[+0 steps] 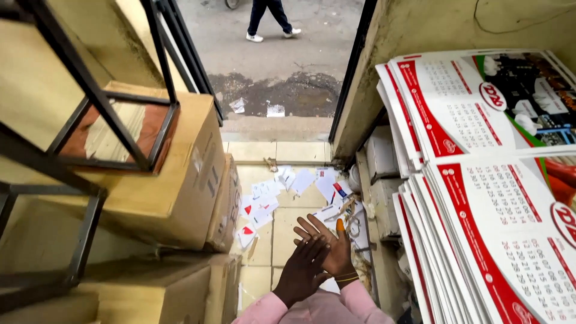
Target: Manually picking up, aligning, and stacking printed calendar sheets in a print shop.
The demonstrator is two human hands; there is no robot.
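My left hand (303,270) lies across my right hand (330,246), palms pressed together, fingers spread and clamped on nothing. The right forefinger wears an orange fingertip cover (340,225), and there are thin bands at that wrist. Just beyond my fingertips, down on the tiled floor (288,225), loose paper scraps (270,198) lie scattered (some white, some marked red). To my right, touching nothing of mine, stand fanned stacks of calendar sheets (480,180) with red borders. To my left sit cardboard boxes (180,180) under a black metal frame (114,114). Outside the doorway a person's legs (267,18) cross the pavement.
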